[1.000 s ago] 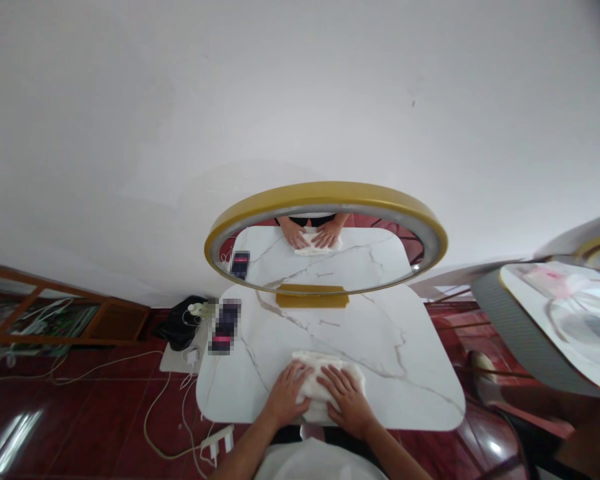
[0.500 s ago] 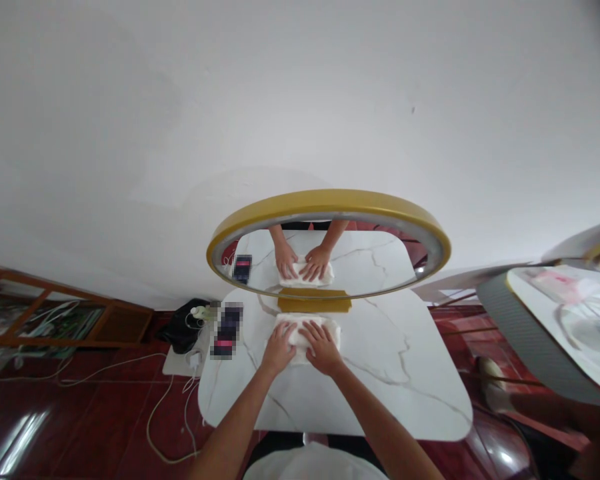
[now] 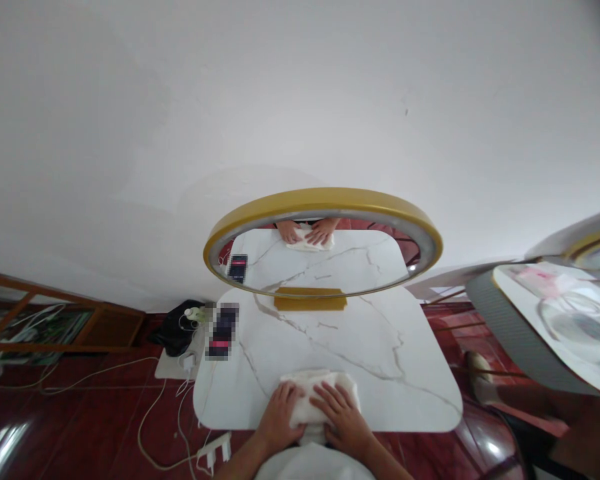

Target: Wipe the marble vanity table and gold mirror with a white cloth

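A folded white cloth (image 3: 311,393) lies on the white, marble-patterned table (image 3: 380,393), close to its near edge. My left hand (image 3: 281,415) rests on the left part of the cloth, fingers laid out over it. On the right part, my right hand (image 3: 343,415) lies flat with its fingers spread. Both hands are open and press on the cloth from above; part of it is hidden beneath them. The round mirror (image 3: 325,197) with a gold rim reflects the hands and cloth. It stands on a gold base (image 3: 310,303) at the back of the table.
A pixelated phone-like object (image 3: 224,330) lies at the table's left. Beyond it are a black bag (image 3: 177,330), white cables and a power strip (image 3: 215,453). A second table (image 3: 520,300) with a pinkish packet stands at the right, near a person's foot (image 3: 477,367). A wall rises behind.
Both hands and the cloth have come from beside the mirror base back toward me, to the near table edge. The hands stay flat on the cloth.
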{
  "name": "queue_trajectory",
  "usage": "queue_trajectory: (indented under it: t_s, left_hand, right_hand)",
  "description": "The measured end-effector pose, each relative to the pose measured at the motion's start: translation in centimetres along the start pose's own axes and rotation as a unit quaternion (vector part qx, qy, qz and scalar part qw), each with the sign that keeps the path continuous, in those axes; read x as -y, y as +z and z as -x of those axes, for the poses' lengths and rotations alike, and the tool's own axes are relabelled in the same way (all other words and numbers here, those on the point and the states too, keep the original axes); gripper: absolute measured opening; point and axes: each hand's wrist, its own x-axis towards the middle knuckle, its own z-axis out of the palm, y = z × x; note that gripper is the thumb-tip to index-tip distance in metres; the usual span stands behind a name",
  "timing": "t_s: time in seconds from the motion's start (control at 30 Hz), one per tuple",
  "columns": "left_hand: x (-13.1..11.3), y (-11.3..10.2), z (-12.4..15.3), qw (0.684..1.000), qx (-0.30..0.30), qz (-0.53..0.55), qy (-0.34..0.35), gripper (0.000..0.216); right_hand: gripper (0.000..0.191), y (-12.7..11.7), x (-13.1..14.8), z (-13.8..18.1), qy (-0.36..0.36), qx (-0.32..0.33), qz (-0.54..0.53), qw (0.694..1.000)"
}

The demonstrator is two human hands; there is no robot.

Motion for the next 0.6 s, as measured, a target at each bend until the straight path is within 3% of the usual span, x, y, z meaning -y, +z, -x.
queue_trajectory:
  t_s: [0.17, 0.3, 0.47, 0.6]
  left_hand:
    - [-0.6, 0.0, -2.0, 0.999, 0.018, -0.03, -0.004, 0.06]
    - [-1.2, -0.8, -5.4, 0.998, 0.017, -0.064, -0.001, 0.062]
    - [-3.1, -3.2, -10.9, 0.993, -0.075, -0.089, -0.024, 0.051]
    - [-4.4, -4.1, -13.5, 0.989, -0.123, -0.06, -0.056, 0.054]
  right_hand:
    - [0.069, -1.0, -0.3, -0.6, 0.024, -0.027, 0.017, 0.999]
    - [0.07, -2.2, -1.9, -2.3, 0.058, -0.076, 0.068, 0.993]
    - [0.071, -5.2, -4.2, -5.6, 0.138, -0.163, 0.143, 0.966]
    - [0.072, -7.3, -5.0, -7.5, 0.201, -0.19, 0.188, 0.943]
